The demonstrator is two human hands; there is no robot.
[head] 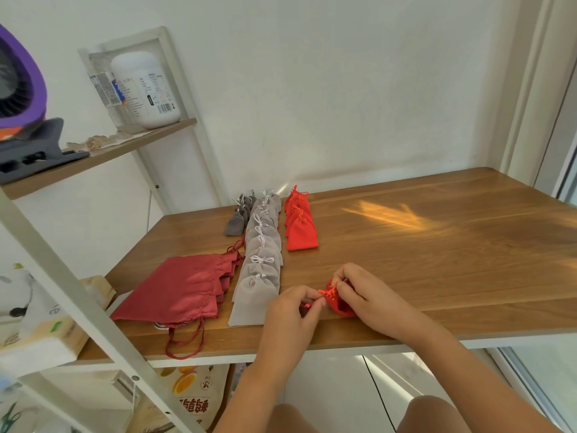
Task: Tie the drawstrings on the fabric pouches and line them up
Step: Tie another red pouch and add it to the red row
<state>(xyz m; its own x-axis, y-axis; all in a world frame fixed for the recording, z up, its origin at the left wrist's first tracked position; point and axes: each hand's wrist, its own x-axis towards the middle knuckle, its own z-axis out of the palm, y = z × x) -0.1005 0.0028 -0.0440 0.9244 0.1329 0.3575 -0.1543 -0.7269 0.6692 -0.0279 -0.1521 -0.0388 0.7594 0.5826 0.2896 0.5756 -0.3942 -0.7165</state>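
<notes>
Red pouch (342, 308), drawstring (325, 293) pinched, left hand (292, 317), right hand (370, 295)

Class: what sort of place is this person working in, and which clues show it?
Probably a home desk nook: a wooden desk against a wall, and a side shelf holding a white jar and a clip-on fan.

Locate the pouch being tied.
Head view: the red pouch lies near the front edge of the table, held by left hand and right hand, right of the grey pouch row.
</notes>
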